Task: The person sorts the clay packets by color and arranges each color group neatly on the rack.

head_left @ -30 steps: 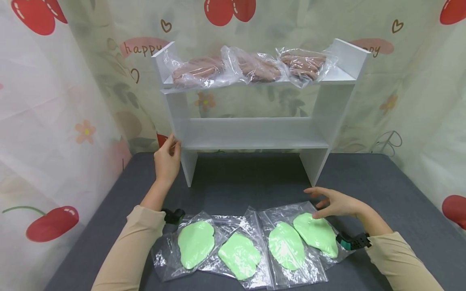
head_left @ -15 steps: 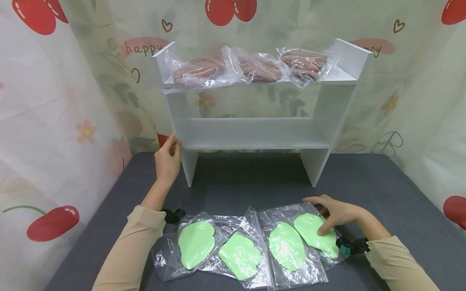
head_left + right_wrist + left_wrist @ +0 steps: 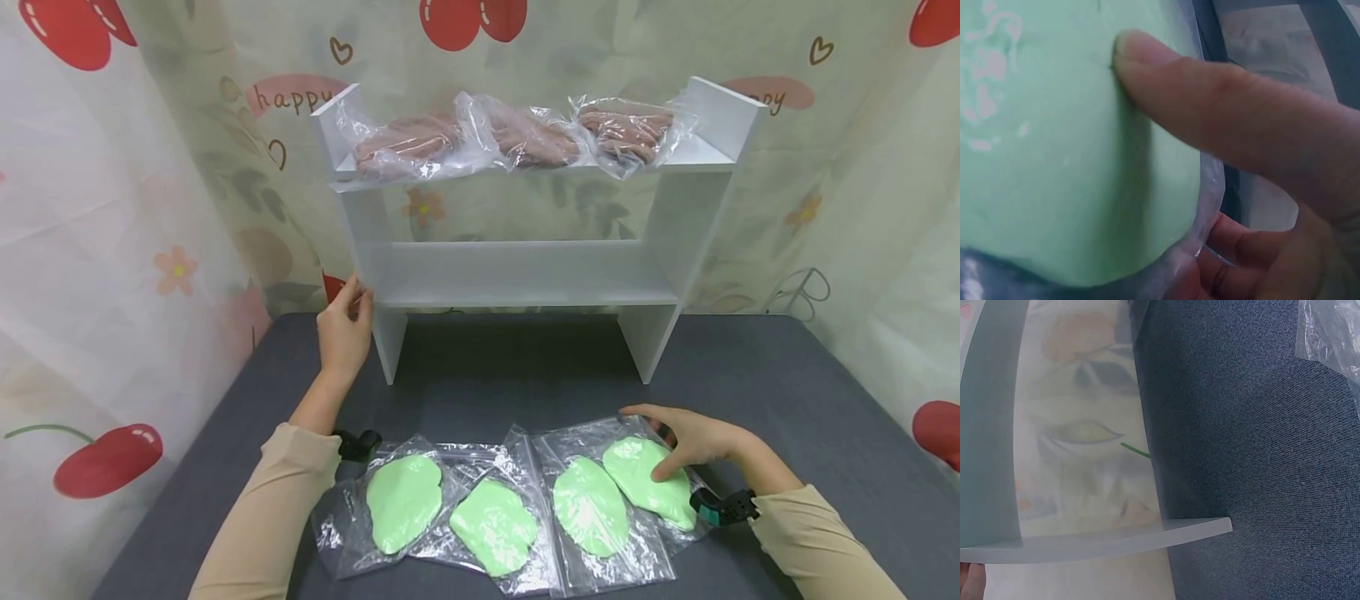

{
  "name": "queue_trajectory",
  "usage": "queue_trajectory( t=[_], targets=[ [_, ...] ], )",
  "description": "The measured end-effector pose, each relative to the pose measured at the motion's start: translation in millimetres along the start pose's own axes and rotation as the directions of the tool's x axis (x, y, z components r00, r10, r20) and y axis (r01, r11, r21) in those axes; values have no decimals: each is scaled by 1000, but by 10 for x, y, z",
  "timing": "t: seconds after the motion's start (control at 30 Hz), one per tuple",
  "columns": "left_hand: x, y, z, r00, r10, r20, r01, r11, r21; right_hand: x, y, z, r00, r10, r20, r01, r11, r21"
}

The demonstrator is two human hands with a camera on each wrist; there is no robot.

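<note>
A pale green, flat, leaf-like piece (image 3: 637,467) lies in a clear zip bag at the right end of a row of several such bags. My right hand (image 3: 697,437) grips it at its far right edge. In the right wrist view the thumb (image 3: 1154,65) presses on the green face (image 3: 1054,162) while the other fingers curl beneath the bag's edge. Further back, my left hand (image 3: 345,333) touches the outer side of the white shelf's (image 3: 525,279) left panel. The left wrist view shows only fingertips (image 3: 971,581) against that panel (image 3: 1116,544).
Three clear bags of brown, sausage-like pieces (image 3: 528,137) lie on the top shelf. More bagged green pieces (image 3: 405,504) overlap at the dark table's (image 3: 750,375) front. A patterned curtain (image 3: 180,167) surrounds the table, and a coiled cable (image 3: 802,292) is at the right.
My right hand has come down and toward me from above the rightmost green piece, and its thumb now presses on it. The left hand stays at the shelf panel.
</note>
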State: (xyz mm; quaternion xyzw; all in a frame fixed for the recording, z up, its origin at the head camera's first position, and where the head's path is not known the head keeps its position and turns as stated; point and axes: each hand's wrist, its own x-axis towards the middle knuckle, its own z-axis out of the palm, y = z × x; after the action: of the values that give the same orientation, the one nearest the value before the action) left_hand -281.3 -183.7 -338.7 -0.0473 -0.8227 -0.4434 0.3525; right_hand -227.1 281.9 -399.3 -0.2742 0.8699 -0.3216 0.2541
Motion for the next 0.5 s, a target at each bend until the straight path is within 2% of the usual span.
queue_trajectory(
  t=[0.3, 0.5],
  targets=[
    [-6, 7, 1, 1000, 3, 4, -3, 1000, 3, 43, 24, 41, 997, -72, 15, 72, 997, 21],
    [-4, 1, -1, 1000, -6, 10, 6, 1000, -5, 46, 22, 40, 995, -93, -24, 94, 995, 32]
  ],
)
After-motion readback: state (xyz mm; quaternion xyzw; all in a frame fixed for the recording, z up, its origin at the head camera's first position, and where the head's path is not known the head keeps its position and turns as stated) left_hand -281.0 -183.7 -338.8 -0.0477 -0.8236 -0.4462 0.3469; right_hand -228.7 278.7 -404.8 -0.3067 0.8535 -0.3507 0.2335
